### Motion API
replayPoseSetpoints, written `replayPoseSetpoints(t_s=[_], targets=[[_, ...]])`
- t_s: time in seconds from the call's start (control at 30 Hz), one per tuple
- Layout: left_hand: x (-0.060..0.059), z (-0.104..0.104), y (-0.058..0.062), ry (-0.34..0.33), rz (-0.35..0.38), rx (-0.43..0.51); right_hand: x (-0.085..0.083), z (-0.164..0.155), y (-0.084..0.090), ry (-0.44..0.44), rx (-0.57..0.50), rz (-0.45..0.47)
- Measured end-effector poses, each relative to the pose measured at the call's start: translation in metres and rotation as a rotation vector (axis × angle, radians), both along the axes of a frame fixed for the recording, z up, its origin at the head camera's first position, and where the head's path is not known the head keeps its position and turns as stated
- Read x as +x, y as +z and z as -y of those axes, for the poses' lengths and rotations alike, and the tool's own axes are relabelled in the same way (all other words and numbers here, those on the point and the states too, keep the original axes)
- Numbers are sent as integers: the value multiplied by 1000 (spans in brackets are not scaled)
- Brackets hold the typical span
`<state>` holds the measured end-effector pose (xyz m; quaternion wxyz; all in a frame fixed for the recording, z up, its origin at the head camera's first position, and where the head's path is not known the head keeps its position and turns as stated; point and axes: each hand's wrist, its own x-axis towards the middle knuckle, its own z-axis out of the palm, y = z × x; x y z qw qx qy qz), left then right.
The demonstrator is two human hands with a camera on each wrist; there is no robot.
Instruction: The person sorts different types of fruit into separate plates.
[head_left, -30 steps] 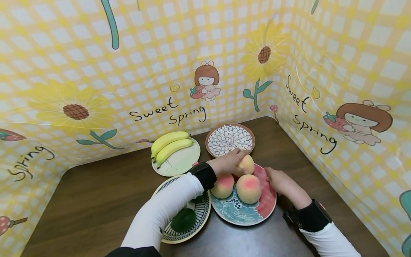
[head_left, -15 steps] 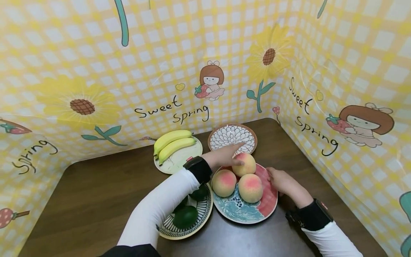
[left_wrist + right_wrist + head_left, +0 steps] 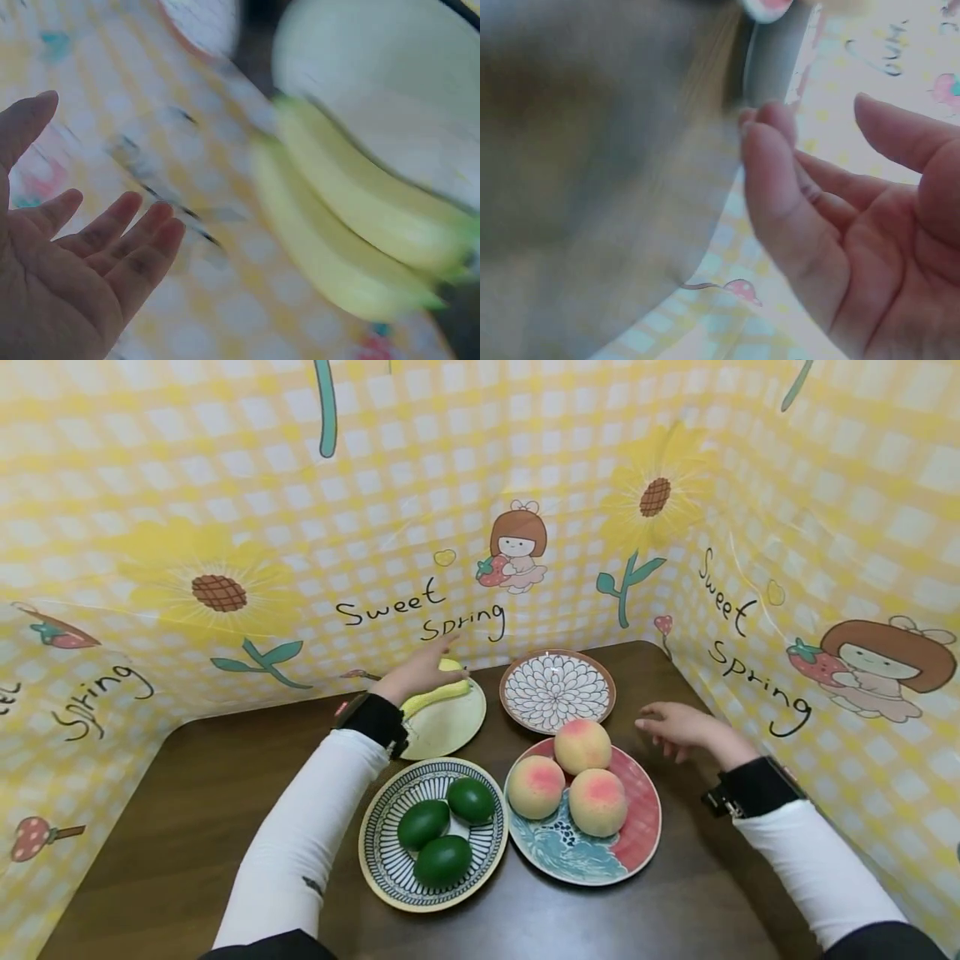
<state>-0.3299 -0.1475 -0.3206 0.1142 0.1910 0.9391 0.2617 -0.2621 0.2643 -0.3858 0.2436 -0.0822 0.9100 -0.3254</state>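
Fingers of the left hand (image 3: 417,675) reach, spread and unclenched, over the yellow bananas (image 3: 438,692). Only the left wrist view shows them (image 3: 352,225) ungrasped. Right hand (image 3: 675,725), likewise released, hovers beside the pink-rimmed peach plate (image 3: 645,827).

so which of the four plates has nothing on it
The flower-patterned plate with the brown rim, at the back by the wall. The others hold bananas, green fruits or peaches.

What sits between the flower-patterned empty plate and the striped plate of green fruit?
In the head view, only bare dark wooden table separates the flower-patterned empty plate from the striped plate of green fruit.
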Motion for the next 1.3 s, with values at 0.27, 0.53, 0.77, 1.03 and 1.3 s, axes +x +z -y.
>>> replayPoseSetpoints(t_s=[0.27,0.53,0.77,1.03,1.3], targets=[[-14,70,-31,199,-45,-114,-52,14,-5,-44,-44,35],[-40,72,-60,216,-107,-195,-69,20,-20,-124,-133,69],[-58,81,-79,256,-32,-209,-75,39,-29,-154,-90,-1],[-60,80,-86,308,-59,-204,-80,45,-32,-142,-66,-72],[-56,78,-94,290,-103,-196,-79,42,-37,-145,-38,-56]])
